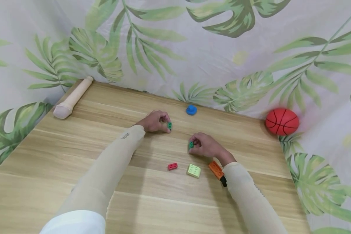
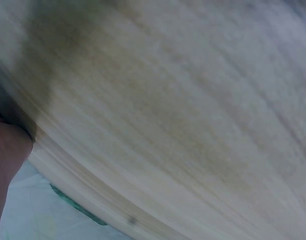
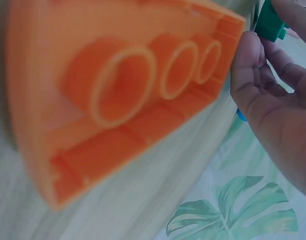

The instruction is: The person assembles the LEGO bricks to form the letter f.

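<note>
six bricks (image 1: pixel 194 170), perhaps seven, one ball (image 1: pixel 282 121), one cylinder (image 1: pixel 75 96).

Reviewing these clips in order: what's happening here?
A person's left hand pinches one green block and the right hand pinches a second green block; the two are apart. On the table nearer the person lie a red block, a pale yellow block and an orange block, with a blue piece and a red ball farther back.

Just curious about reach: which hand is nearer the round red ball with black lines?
Right: the right hand is left of the ball; the left hand is farther left.
</note>
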`<state>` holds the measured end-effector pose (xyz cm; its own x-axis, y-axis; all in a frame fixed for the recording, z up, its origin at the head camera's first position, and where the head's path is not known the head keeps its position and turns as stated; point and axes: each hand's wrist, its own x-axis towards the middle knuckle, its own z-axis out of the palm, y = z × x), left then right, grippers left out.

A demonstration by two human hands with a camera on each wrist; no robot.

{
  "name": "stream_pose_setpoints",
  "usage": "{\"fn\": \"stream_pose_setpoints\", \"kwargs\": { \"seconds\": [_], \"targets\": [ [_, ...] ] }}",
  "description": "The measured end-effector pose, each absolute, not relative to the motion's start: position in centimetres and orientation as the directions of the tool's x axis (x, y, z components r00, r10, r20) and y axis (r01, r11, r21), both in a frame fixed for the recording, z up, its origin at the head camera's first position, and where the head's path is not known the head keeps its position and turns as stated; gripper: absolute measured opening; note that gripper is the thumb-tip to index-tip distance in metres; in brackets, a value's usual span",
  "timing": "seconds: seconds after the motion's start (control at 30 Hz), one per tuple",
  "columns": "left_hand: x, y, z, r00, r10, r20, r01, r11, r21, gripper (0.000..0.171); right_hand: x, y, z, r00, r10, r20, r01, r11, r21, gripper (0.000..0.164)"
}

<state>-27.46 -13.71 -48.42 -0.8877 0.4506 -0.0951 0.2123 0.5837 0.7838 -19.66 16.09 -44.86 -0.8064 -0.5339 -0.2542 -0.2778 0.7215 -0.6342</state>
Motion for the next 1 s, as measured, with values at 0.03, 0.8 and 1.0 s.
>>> {"fn": "stream_pose_setpoints", "kwargs": {
  "seconds": [0.03,0.8,1.0],
  "targets": [
    [-27.4,-13.7,-48.4,-0.887,0.451,-0.095,0.213,0.584,0.783,0.034,-19.7,16.0,-44.8,-0.811,-0.526,-0.255,-0.270,0.725,-0.634,0.027],
    [-27.1,-13.9,-48.2,-0.886,0.455,-0.095,0.216,0.584,0.782,0.034,-22.4,10.9,-44.5,-0.916,-0.398,-0.050,-0.264,0.692,-0.672,0.033],
    [-27.1,-13.9,-48.1,-0.888,0.449,-0.101,0.206,0.583,0.786,0.034,-23.2,9.8,-44.8,-0.923,-0.385,-0.007,-0.278,0.678,-0.681,0.038]
  ]
}}
